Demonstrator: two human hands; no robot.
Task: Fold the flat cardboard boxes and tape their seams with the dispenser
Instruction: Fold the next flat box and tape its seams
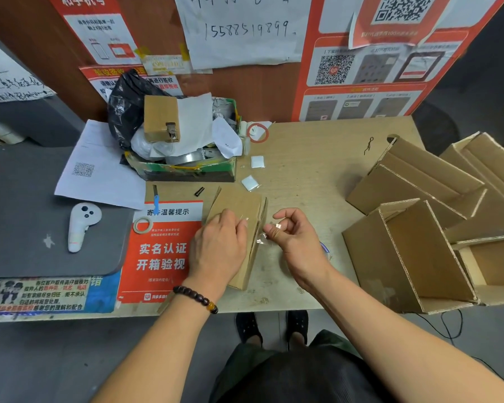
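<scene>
A small folded cardboard box (239, 210) stands on the table in front of me. My left hand (218, 248) rests on its top and near side, fingers pressing a strip of clear tape (261, 239) against it. To the right, my right hand (294, 237) pinches the loose end of that tape between thumb and fingers, just off the box's right edge. A stack of flat and half-opened cardboard boxes (425, 199) lies at the right. No tape dispenser can be made out.
A cluttered green-edged carton (186, 170) with a black bag stands behind the box. A small tape roll (142, 224), a white controller (80, 225), a blue-handled tool (156, 200), papers and a red notice (160, 251) lie left. The table's front edge (274, 311) is close.
</scene>
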